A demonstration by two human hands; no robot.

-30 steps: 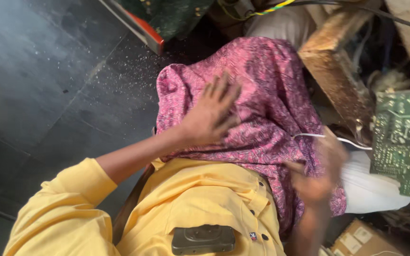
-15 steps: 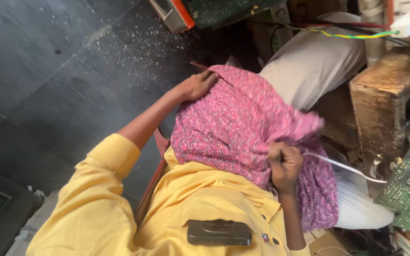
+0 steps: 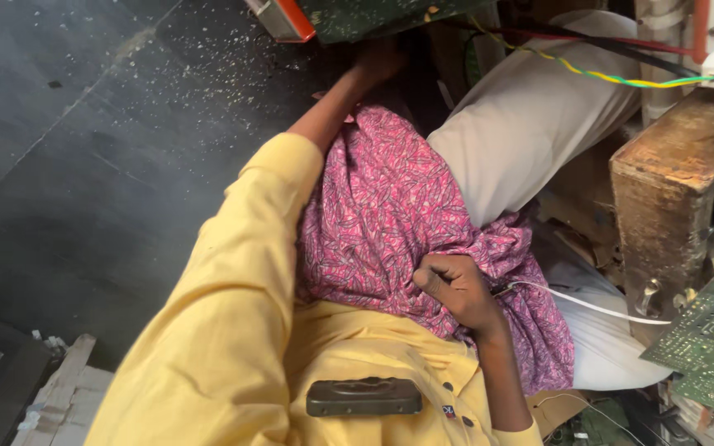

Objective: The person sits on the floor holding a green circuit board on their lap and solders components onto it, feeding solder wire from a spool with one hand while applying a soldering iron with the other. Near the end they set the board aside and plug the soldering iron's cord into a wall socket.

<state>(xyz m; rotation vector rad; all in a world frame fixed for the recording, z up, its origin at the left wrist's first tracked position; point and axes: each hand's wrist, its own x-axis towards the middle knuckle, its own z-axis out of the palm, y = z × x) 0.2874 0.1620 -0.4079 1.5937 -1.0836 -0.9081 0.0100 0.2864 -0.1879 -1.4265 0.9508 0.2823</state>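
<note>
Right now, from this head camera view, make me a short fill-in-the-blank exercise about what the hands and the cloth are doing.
1. The right hand is closed in a fist on the ____ patterned cloth.
2. The left hand reaches up under a ____ circuit board.
3. The shirt sleeve is ____.
4. A thin ____ cable runs from beside the right hand.

Missing words: pink; green; yellow; white

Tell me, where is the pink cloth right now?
In the head view, the pink cloth lies in the middle over the person's lap, bunched in the right hand, with the white-trousered knee just beside it.
</note>
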